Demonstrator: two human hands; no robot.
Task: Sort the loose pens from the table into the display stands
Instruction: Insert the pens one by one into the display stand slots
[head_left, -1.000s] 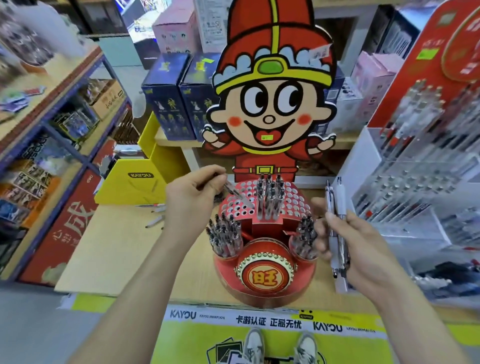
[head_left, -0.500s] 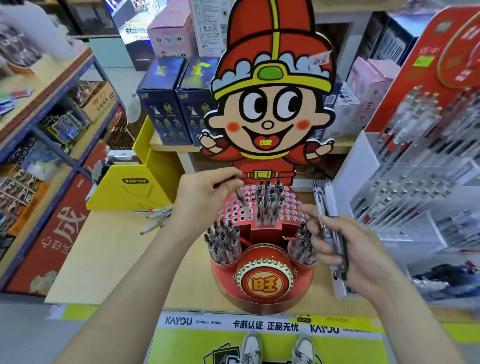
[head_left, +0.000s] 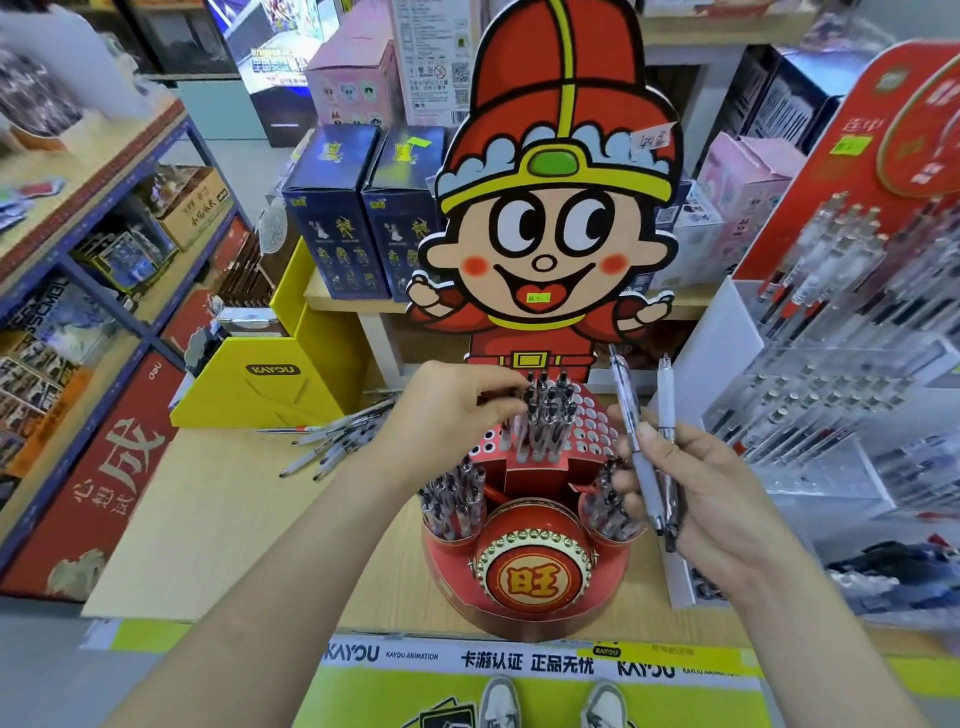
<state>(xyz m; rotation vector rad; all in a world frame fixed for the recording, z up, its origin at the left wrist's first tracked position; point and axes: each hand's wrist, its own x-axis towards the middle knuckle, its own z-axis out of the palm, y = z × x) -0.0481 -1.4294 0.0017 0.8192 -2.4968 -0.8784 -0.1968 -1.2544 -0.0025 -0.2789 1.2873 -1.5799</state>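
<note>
Loose pens: a scattered heap (head_left: 332, 441) lies on the counter (head_left: 208, 519), left of the left hand's fingers (head_left: 511, 387) and well apart from them.
Pen at the stand: one pen (head_left: 529, 402) stands in the perforated upper tier, right at those fingertips, at the left edge of a small cluster of upright pens.
Left hand: the left hand (head_left: 441, 415) reaches over the tier, thumb and forefinger pinched together on that pen's top.
Held pens: two pens (head_left: 625, 395) point upward, their tops above the right hand's fingers (head_left: 626, 480).
Right hand: the right hand (head_left: 727, 504) has its fingers curled round both barrels, just right of the upper tier.
Display stand: the red display stand (head_left: 441, 561) sits between the two hands; its two front cups, below the fingers, are packed with pens.
Cutout: a cartoon figure (head_left: 550, 234) rises behind the stand, beyond both sets of fingers.
Clear rack: a clear rack (head_left: 831, 415) full of pens stands right of the right hand's fingers.
Yellow box: a yellow box (head_left: 260, 384) sits left of the left fingers, behind the loose heap.
</note>
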